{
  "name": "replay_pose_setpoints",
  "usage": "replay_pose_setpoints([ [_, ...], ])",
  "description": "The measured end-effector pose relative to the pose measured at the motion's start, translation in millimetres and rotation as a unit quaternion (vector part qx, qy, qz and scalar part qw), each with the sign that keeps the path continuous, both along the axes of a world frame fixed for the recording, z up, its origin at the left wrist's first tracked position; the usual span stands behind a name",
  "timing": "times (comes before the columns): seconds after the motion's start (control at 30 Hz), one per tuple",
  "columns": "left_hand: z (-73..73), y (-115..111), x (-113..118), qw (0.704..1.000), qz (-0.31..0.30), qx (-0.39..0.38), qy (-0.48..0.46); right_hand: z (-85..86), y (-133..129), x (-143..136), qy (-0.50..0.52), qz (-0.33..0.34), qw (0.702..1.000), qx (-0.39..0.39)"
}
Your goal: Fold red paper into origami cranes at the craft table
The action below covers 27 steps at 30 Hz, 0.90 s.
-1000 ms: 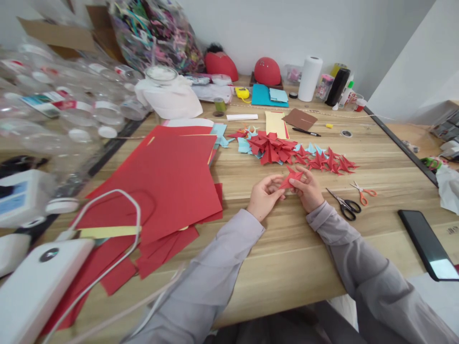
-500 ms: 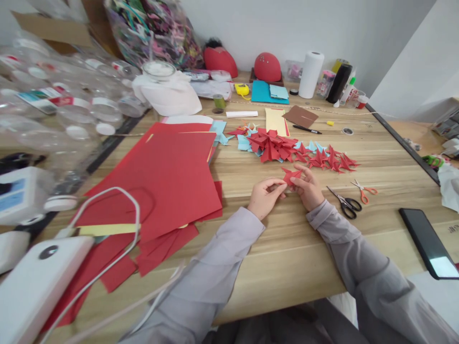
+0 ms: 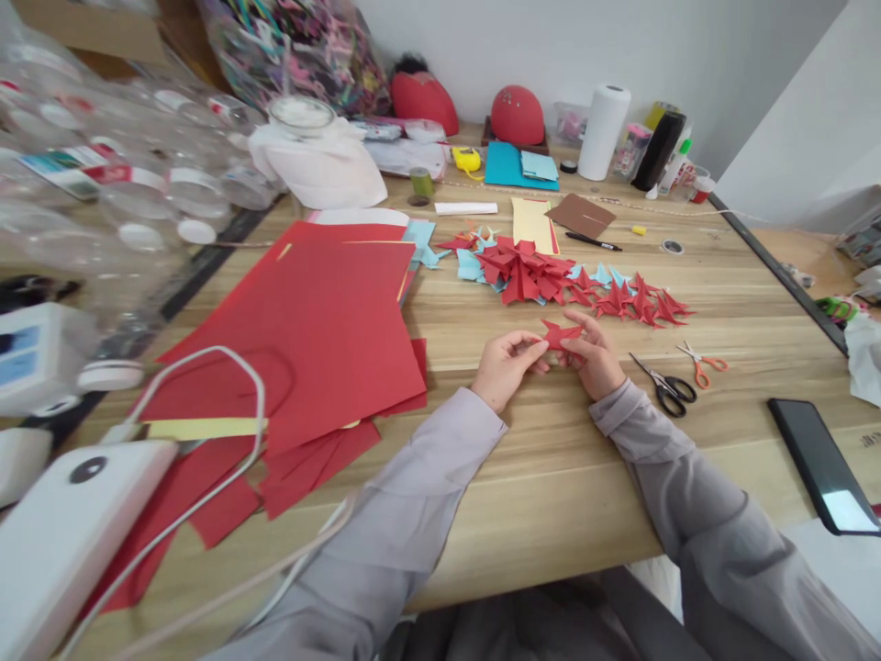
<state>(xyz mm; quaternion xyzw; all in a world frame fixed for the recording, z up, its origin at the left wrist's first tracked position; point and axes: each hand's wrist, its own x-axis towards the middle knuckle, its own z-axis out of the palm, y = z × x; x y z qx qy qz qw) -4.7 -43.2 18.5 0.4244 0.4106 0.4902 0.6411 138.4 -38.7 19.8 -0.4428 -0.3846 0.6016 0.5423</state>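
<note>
red paper piece (image 3: 560,336), folded, pointed tips: held up between both hands over the desk (image 3: 551,496), near side of the folded paper pile. left hand (image 3: 506,367): fingers clamped on its left end, thumb and forefinger pinching. right hand (image 3: 596,358): fingers clamped on its right part, thumb on the near face, forefinger behind.

beyond the hands: pile of red folded shapes (image 3: 519,271), some light blue ones mixed in, row of smaller red ones running right. behind the pile: yellow paper (image 3: 531,226), brown paper (image 3: 582,217), black pen (image 3: 593,241) just in front of the brown paper.

right of the right hand: black scissors (image 3: 669,388), orange scissors (image 3: 703,364) just beside them, both lying flat. further right, phone (image 3: 822,464), screen up.

left of the left hand: large red sheets (image 3: 309,340), stacked and fanned, smaller red pieces under the near edge. white power bank (image 3: 83,532) at the near left, white cable looped over the red sheets.

back of desk: yellow tape measure (image 3: 466,161), blue paper (image 3: 506,167), white roll (image 3: 604,133), black bottle (image 3: 659,151) right of the roll. clear plastic bottles (image 3: 138,174) heaped far left, blurred.
</note>
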Motion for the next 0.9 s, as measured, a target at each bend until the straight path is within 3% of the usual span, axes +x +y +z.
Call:
replay_pose_setpoints([
  [0.57, 1.7, 2.7, 0.2, 0.999, -0.007, 0.009, -0.036, -6.1, 0.0, 4.2, -0.068, 0.028, 0.996, 0.049],
  [0.9, 0.4, 3.5, 1.3, 0.999, 0.032, -0.009, -0.043, -6.1, -0.6, 5.2, -0.077, 0.053, 0.994, 0.053],
])
